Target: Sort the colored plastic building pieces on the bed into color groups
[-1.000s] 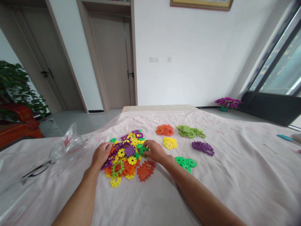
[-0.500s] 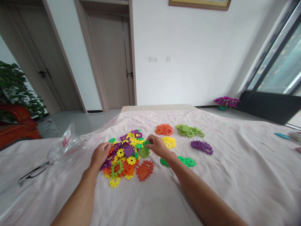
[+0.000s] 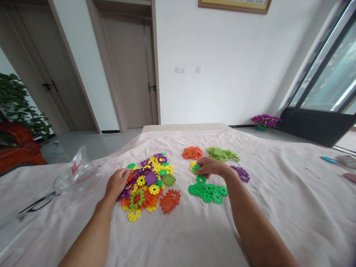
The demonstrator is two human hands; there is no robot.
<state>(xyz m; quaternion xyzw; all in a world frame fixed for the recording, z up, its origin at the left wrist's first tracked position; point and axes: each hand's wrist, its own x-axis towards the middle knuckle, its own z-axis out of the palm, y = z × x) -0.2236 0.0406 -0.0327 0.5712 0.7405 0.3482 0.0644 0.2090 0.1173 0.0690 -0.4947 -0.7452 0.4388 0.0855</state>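
Observation:
My right hand (image 3: 209, 167) pinches a green notched disc (image 3: 195, 169) between thumb and fingers, above the pile of green discs (image 3: 206, 193). Just under the hand, another green disc (image 3: 200, 180) shows at the back of that pile; whether it lies there or is dropping I cannot tell. My left hand (image 3: 119, 181) rests at the left edge of a mixed heap of purple, yellow, orange and green plastic interlocking pieces (image 3: 150, 178). Its fingers are loosely bent against the heap, with nothing visibly held. Yellow pieces (image 3: 193, 164) are mostly hidden behind my right hand.
Sorted orange pieces (image 3: 192, 152), light green pieces (image 3: 222, 154) and purple pieces (image 3: 241, 173) lie beyond and beside my right hand. At left are a clear plastic container (image 3: 79, 170) and eyeglasses (image 3: 39, 203). A pale cloth (image 3: 178, 241) covers the surface.
My right hand has moved right from the mixed heap to over the green pile, carrying green discs. My left hand stays at the heap's left edge.

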